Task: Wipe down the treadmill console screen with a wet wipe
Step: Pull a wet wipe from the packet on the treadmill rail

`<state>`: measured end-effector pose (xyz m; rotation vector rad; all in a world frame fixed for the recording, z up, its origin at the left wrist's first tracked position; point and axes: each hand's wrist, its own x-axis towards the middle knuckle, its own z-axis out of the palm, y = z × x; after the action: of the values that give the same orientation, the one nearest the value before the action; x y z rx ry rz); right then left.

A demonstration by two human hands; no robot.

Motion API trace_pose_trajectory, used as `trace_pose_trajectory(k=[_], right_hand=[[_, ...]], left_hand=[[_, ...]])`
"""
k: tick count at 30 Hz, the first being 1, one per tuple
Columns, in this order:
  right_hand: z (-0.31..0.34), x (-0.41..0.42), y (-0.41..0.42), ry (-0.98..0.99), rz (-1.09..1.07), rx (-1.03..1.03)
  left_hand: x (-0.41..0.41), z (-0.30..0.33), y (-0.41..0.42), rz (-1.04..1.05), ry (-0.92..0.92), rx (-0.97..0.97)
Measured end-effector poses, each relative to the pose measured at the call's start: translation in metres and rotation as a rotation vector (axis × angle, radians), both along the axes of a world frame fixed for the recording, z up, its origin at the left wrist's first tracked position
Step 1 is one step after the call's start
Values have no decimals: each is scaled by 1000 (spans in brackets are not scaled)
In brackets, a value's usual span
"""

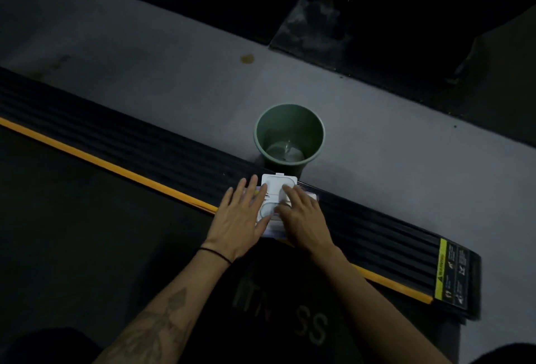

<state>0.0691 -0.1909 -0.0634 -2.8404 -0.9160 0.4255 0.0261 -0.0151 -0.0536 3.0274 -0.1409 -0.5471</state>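
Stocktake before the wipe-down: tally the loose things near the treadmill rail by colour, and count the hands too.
White: 1, the wet wipe pack on the side rail
Green: 1, the bin on the floor
Hands: 2, left hand and right hand, both on the pack
Total: 4

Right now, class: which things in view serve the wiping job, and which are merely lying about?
Belong to the job:
white flip-lid wet wipe pack
left hand, resting flat on it
right hand, fingers on its lid

Lying about:
green plastic bin
yellow warning sticker
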Motion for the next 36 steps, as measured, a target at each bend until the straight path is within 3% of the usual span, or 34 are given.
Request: trace_pose_trajectory(k=[13, 18, 25, 32, 36], right_hand=[[14, 16, 10, -14, 181, -242], [12, 15, 21, -46, 179, -253], [4, 24, 10, -41, 114, -36], [5, 22, 16, -46, 228, -188], [1, 21, 21, -40, 195, -146]], left_hand=[[-5, -16, 4, -5, 88, 9], [-5, -19, 2, 20, 83, 8], [-4, -18, 0, 24, 114, 2], [-4, -18, -2, 40, 89, 28], [-7, -22, -3, 44, 76, 18]])
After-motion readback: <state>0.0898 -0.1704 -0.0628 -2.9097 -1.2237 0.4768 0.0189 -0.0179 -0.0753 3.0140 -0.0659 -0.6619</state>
